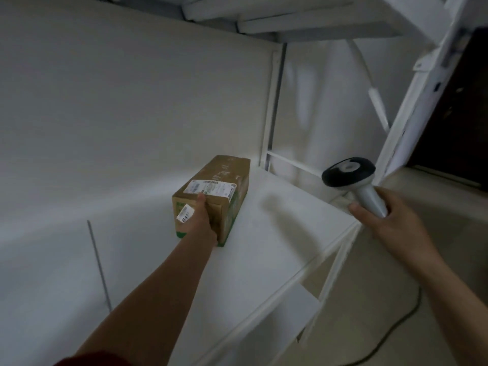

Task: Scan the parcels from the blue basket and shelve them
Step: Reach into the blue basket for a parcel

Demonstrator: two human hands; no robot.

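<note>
The left hand (199, 220) is gripping the long brown cardboard parcel (221, 178), setting it far left on the white shelf (277, 233). The right hand (390, 220) is holding the grey-and-black scanner (351, 175). Next, letting go, I think.

A white metal shelf (277, 233) stands against a plain white wall (105, 114) in dim light. Right of the shelf, a dark cable (390, 326) trails across the pale floor (427, 344).
</note>
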